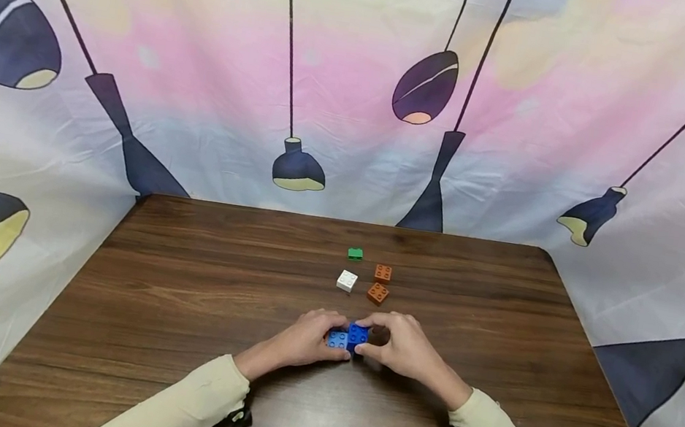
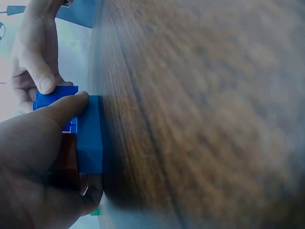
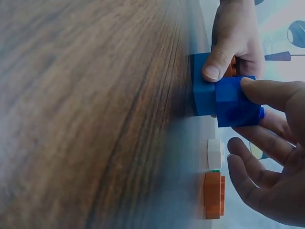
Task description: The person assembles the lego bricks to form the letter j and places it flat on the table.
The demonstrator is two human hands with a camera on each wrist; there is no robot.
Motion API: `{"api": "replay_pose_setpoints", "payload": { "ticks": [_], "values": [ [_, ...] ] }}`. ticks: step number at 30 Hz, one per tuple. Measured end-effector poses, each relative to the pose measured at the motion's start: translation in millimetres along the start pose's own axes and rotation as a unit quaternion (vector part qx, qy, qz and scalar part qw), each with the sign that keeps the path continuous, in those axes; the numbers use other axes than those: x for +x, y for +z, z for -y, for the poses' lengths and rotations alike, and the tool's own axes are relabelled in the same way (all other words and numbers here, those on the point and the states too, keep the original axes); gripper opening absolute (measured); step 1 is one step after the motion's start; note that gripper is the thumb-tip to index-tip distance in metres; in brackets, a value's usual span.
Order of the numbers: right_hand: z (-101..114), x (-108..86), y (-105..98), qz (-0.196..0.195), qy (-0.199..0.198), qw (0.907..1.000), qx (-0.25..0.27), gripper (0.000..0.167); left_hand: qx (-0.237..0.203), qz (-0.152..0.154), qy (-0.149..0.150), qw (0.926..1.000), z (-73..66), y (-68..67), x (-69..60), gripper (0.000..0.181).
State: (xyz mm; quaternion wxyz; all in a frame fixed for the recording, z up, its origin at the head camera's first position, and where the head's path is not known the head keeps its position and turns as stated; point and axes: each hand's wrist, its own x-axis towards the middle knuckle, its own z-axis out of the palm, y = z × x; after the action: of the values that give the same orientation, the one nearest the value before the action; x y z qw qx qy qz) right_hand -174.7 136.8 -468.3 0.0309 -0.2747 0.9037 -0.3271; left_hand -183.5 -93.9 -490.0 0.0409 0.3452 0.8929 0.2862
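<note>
Between thumb and fingers, my left hand [image 1: 307, 337] grips a light blue brick [image 1: 337, 340] low at the tabletop. In the left wrist view its thumb lies along the light blue side [image 2: 90, 138]. My right hand [image 1: 407, 347] pinches a dark blue block [image 1: 357, 334], which touches the light blue brick at its right end. The right wrist view shows the dark blue block [image 3: 237, 102] standing higher than the light blue brick [image 3: 204, 98]. An orange-brown piece [image 2: 67, 160] shows partly behind my left fingers; how it joins the others I cannot tell.
Farther back on the brown table [image 1: 186, 279] lie a white brick [image 1: 346, 280], a green brick [image 1: 355, 253] and two orange bricks, one [image 1: 383, 272] behind the other [image 1: 378, 293]. A cloth printed with lamps [image 1: 362, 83] hangs behind and beside the table.
</note>
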Motion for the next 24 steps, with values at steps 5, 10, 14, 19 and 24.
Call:
{"api": "replay_pose_setpoints", "payload": {
  "ticks": [5,10,14,19,24],
  "values": [
    [-0.8,3.4,-0.7,0.018,-0.02,0.9996,0.007,0.032,-0.002,0.002,-0.003,1.0,0.8,-1.0,-1.7,0.035],
    [-0.4,3.6,-1.7,0.033,-0.012,0.9985,0.042,0.031,-0.004,0.001,0.001,1.0,1.4,-1.2,-1.4,0.035],
    [-1.7,2.7,-2.6,0.035,-0.018,0.9976,0.056,0.032,-0.006,0.002,0.002,1.0,1.5,-0.9,-0.6,0.034],
    [-4.3,2.5,-5.2,0.028,-0.026,0.9974,0.06,0.033,-0.007,0.003,0.0,1.0,1.6,-0.3,-0.6,0.032],
    [-5.6,3.9,-10.3,-0.002,-0.018,0.9979,0.062,0.033,-0.01,0.003,0.0,0.9999,1.7,-0.3,-0.3,0.03]
  ]
}}
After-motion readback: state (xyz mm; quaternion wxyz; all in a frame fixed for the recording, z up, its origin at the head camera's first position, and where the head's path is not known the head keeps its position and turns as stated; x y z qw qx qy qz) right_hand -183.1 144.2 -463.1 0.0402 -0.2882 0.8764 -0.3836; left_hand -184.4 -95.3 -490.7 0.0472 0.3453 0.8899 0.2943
